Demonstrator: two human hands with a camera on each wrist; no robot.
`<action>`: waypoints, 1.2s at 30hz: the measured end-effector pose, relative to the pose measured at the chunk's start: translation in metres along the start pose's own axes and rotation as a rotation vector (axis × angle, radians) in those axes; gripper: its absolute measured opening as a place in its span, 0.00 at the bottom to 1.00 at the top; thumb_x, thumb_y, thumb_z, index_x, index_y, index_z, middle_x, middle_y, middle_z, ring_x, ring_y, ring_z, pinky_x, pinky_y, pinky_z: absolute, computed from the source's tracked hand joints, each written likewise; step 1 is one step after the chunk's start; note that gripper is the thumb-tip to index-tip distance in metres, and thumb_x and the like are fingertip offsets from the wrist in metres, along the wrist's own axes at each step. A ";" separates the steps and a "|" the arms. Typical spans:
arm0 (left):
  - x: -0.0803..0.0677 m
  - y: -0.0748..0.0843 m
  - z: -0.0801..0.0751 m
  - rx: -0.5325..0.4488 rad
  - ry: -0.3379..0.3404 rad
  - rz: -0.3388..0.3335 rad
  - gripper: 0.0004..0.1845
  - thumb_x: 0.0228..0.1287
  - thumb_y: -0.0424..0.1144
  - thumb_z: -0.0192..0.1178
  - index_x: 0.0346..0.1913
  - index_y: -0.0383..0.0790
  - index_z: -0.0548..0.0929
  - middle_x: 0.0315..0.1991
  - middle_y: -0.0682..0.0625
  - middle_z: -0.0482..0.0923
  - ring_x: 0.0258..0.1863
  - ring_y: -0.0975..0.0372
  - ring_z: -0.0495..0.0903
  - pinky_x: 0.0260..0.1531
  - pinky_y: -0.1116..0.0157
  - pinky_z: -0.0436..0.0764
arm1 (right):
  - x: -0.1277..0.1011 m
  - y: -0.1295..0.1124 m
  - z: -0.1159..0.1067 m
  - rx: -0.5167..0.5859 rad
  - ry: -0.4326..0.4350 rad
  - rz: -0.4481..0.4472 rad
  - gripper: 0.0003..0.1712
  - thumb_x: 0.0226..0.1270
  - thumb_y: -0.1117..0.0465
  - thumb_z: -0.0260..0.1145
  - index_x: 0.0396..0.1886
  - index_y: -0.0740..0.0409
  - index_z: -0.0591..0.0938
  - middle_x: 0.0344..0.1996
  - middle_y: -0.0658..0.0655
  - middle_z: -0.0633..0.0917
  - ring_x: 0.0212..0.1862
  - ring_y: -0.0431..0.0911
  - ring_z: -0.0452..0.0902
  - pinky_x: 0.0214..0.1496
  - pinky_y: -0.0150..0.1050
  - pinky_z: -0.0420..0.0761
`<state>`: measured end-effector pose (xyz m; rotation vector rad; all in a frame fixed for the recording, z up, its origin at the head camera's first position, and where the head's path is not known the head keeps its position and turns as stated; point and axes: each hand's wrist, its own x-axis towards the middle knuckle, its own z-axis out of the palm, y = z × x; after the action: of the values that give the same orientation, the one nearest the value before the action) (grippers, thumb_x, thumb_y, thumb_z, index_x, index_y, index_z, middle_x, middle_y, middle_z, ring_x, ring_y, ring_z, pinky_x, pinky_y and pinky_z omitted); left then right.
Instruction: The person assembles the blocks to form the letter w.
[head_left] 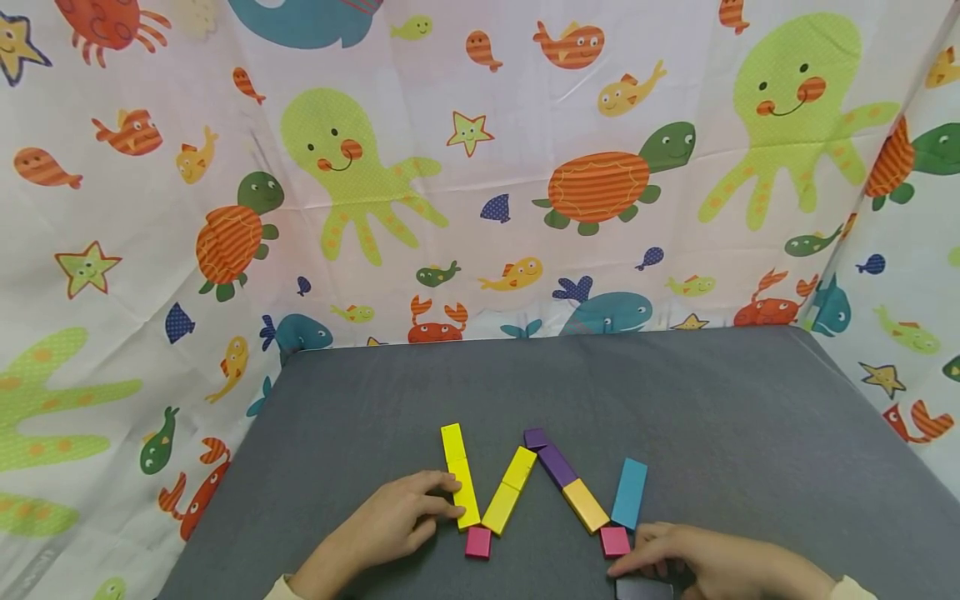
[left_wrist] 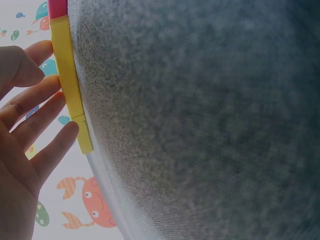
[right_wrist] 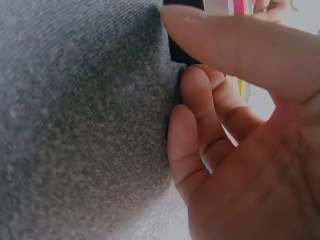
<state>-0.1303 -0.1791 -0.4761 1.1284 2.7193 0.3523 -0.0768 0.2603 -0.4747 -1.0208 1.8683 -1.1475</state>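
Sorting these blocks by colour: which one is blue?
The blue block, rightmost in the zigzag, beyond the right hand; the others are yellow, purple or pink.

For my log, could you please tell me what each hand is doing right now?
Left hand: open, straight fingers touching the yellow block.
Right hand: fingers curled on the dark block.

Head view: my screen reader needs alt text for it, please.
Two hands rest on a grey table beside a zigzag of coloured blocks. The left hand touches a yellow block; the right hand covers a dark block near a pink block.
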 end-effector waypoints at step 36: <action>0.000 0.002 -0.002 0.003 0.009 0.010 0.20 0.66 0.38 0.59 0.56 0.64 0.84 0.62 0.60 0.76 0.61 0.64 0.77 0.61 0.57 0.80 | -0.009 -0.029 -0.019 -0.203 0.432 0.062 0.34 0.52 0.51 0.77 0.60 0.45 0.76 0.52 0.47 0.78 0.48 0.35 0.76 0.42 0.31 0.81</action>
<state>-0.1297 -0.1779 -0.4737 1.1449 2.7237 0.3555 -0.0818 0.2662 -0.4398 -0.8607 2.3788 -1.2321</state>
